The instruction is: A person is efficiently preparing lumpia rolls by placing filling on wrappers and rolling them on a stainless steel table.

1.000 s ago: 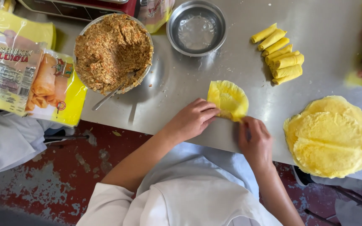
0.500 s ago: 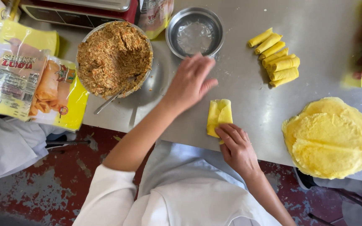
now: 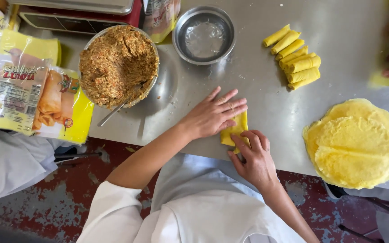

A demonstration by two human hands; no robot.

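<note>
Your right hand [image 3: 254,155] sits at the steel tabletop's [image 3: 257,94] near edge, fingers curled together on the near end of the folded yellow wrapper [image 3: 237,130]. Your left hand [image 3: 214,114] lies flat on it, fingers slightly spread. The wrapper's long axis runs near to far. Bare steel lies beyond; the stack of round wrappers [image 3: 356,141] sits right, the filling bowl [image 3: 119,65] and the empty metal bowl [image 3: 205,35] far left.
</note>
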